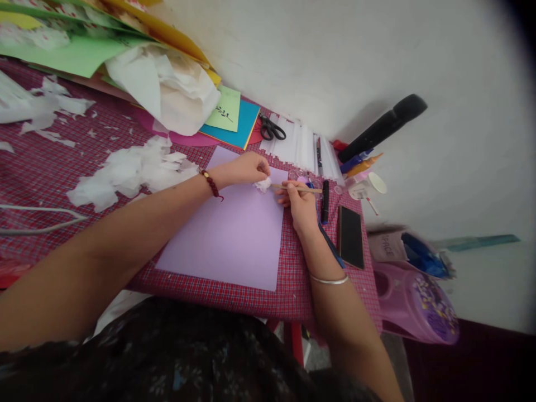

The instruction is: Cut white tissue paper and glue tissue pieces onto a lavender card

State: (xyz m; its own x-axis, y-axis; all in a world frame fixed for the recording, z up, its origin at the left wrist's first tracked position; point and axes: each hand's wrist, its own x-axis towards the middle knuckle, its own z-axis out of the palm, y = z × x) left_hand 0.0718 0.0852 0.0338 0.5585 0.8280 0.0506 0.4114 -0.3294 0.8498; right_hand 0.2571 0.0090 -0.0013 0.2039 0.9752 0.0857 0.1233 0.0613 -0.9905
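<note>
A sheet of pale purple paper (234,234) lies on the table in front of me. Over its upper part, my left hand (247,168) is closed in a pinch, its fingertips at a small crumpled tuft of white tissue paper (263,185). My right hand (301,206), at the sheet's right edge, holds a thin flat wooden stick (312,190) between thumb and fingers. The stick's far end points left and reaches the tuft. Whether the tuft is fixed to the sheet I cannot tell.
Torn white tissue (125,170) is heaped on the left. Black scissors (272,129), a black marker (325,202), a phone (352,237) and a paper cup (368,187) lie or stand beyond and to the right. Coloured papers (84,53) are stacked at the back left, against the wall.
</note>
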